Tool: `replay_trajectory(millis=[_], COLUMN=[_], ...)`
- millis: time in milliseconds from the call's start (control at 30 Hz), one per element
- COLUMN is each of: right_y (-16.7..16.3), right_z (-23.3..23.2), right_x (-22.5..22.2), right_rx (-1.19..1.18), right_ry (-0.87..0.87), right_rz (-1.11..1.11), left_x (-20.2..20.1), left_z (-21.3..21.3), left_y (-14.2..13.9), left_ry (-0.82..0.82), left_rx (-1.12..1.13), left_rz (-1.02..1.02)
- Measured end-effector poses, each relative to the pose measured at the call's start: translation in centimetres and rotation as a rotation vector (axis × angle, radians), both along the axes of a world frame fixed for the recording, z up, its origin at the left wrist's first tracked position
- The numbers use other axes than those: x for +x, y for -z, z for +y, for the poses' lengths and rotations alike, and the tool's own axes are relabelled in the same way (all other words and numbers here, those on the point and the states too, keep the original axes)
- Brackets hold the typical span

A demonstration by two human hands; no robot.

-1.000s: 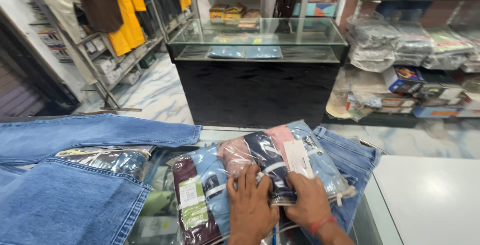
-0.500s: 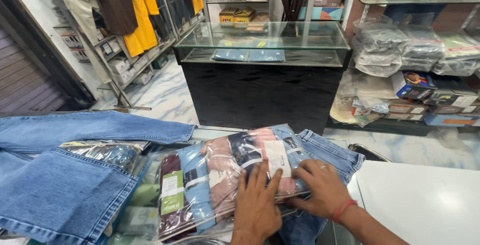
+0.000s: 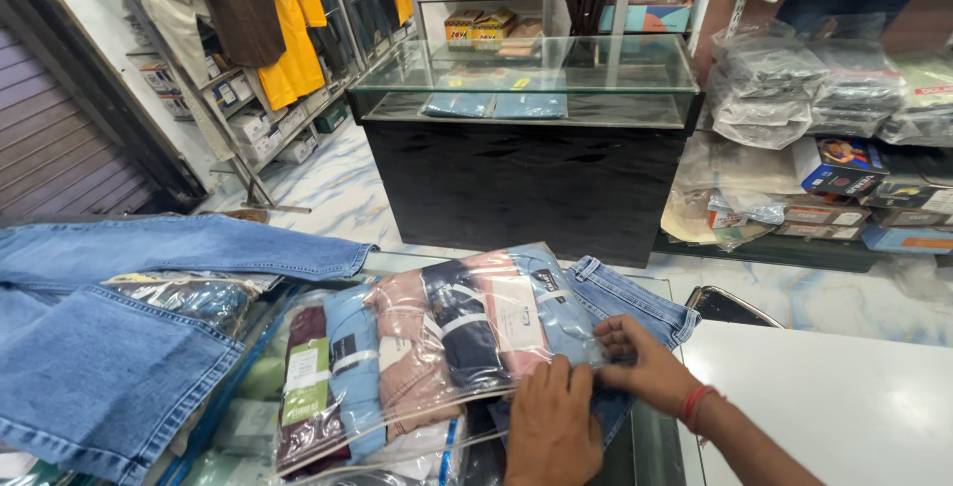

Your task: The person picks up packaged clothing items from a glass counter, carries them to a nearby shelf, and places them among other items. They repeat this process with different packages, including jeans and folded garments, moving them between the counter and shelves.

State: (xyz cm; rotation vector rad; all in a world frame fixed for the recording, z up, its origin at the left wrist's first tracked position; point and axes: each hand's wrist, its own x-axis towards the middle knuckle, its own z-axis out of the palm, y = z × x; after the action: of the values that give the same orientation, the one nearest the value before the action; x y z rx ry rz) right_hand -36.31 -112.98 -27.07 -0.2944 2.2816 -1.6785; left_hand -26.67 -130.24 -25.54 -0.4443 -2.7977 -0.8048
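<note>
While both hands, left [image 3: 552, 424] and right [image 3: 643, 367], press flat and unclenched on the slick clear bag of folded shirts [image 3: 437, 342], it could slide off the jeans [image 3: 635, 302] underneath.

Two bare hands are showing at the frame's six o'clock edge: the left hand [image 3: 552, 428] is wearing no ring or sleeve, while the right hand [image 3: 646, 365], at about five o'clock, is wearing a red thread band [image 3: 692, 406] around its wrist, with the forearm uncovered.
</note>
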Motion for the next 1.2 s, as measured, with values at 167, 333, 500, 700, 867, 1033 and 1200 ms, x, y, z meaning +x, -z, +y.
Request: replay_trajectory(millis=[167,333,500,700,867,1033,1200], right_y=[1.0,0.7,-0.4,-0.4,0.1,-0.3,-1.1], right_z=[0.0,-0.3,-0.2,-0.2,0.4,-0.2,-2.5], right_x=[-0.8,-0.9,-0.9,-0.8,-1.0,-0.8,-0.6], right_rx=[0.049,0.023,0.066,-0.014,-0.154,-0.013,0.301], right_ry=[0.009,-0.015,-0.034,-0.046,-0.036,-0.005,0.073], right_rz=[-0.196,-0.254,-0.27,-0.312,-0.37,-0.307,-0.192], left_x=[-1.3,-2.8,-2.8,-2.7,-2.7,-2.9,-2.8], left_z=[2.6,3.1,2.9,3.4,3.0,2.7,2.4], left_y=[2.3,4.1,2.7,0.4,-0.5,-0.6,-0.2], left_ry=[-0.181,-0.344,-0.398,-0.472,-0.536,-0.515,-0.472], left_rx=[0.189,0.099,0.059,0.068,0.269,0.17,0.106], left_rz=[0.035,-0.02,-0.214,-0.2,-0.363,-0.415,-0.406])
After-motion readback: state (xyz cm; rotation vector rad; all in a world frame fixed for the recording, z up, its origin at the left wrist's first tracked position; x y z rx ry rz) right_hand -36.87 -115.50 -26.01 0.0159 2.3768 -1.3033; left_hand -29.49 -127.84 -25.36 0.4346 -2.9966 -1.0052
